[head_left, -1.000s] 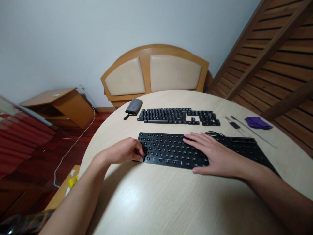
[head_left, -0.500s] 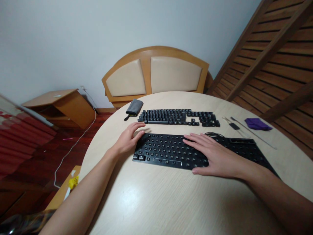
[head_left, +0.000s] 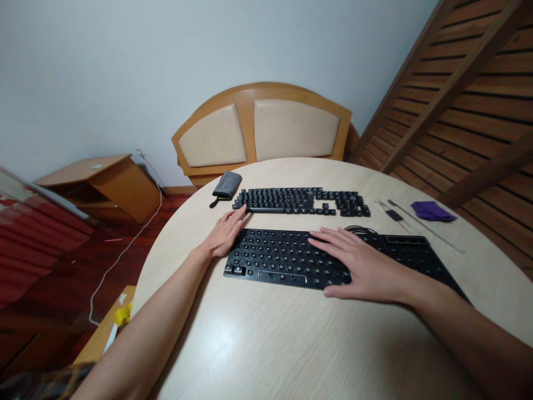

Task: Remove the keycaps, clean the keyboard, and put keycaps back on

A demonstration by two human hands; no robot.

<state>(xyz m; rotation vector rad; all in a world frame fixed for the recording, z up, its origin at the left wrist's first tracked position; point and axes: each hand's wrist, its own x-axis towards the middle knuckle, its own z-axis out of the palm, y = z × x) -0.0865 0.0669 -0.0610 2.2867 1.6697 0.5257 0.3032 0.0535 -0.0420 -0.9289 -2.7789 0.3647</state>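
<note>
A black keyboard base (head_left: 287, 250), most of its keycaps off, lies on the round table. Two keycaps (head_left: 234, 270) sit at its lower left corner. My right hand (head_left: 362, 266) rests flat across its middle, fingers spread and thumb at the front edge. Beyond the base, loose black keycaps (head_left: 278, 199) are laid out in keyboard order. My left hand (head_left: 225, 233) is at the base's left end, its fingers stretched toward the near left corner of that layout. One fingertip meets a keycap there; whether it presses or merely touches, I cannot tell.
On the pale wooden table (head_left: 266, 339), a grey pouch (head_left: 228, 185) lies at the back left. A wire keycap puller (head_left: 393, 214), a thin rod (head_left: 425, 225) and a purple cloth (head_left: 433, 211) lie to the right. A coiled cable (head_left: 360, 229) sits behind the base.
My left hand has moved forward, its fingers now reaching the near left corner of the laid-out keycaps. My right hand stays on the base. The view has shifted slightly.
</note>
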